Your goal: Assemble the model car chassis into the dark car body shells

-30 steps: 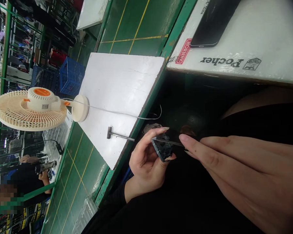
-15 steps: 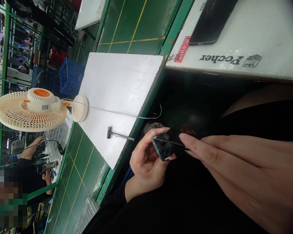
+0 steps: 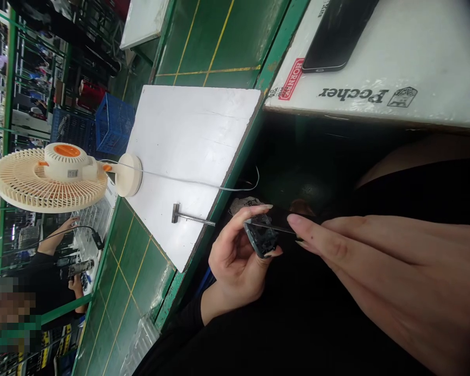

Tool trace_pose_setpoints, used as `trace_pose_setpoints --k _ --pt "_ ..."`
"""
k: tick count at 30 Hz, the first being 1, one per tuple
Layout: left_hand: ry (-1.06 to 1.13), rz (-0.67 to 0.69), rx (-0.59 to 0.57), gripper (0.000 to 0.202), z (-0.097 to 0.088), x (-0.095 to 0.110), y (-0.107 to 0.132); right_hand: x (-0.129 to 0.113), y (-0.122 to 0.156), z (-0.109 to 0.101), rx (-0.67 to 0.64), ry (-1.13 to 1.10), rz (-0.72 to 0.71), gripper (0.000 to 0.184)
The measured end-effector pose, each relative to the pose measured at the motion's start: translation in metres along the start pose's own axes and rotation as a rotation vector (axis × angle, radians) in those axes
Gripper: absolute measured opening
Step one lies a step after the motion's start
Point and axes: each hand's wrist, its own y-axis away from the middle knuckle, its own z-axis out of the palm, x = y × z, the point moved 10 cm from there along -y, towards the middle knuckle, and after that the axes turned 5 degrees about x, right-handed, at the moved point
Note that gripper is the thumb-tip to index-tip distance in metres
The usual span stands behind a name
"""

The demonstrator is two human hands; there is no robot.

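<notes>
Left hand (image 3: pixel 237 271) grips small dark part (image 3: pixel 261 241) between thumb and fingers, off table (image 3: pixel 135 256), just past its near edge. Right hand (image 3: pixel 368 266) pinches thin tool (image 3: pixel 279 228), tip over part; contact unclear. Part looks light, stiff, likely fragile at fine inner details; outer rim seems safest hold. Room for moving: dark gap beyond table's near edge. Hammer (image 3: pixel 190 216) handle reaches white board's (image 3: pixel 188 136) near edge, near left hand.
</notes>
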Motion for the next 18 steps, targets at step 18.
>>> trace_pose_setpoints --k 18 --pt "0.004 0.023 -0.009 0.060 -0.0004 0.0025 0.0008 -0.0034 0.0063 0.0042 -0.068 0.015 -0.043 0.078"
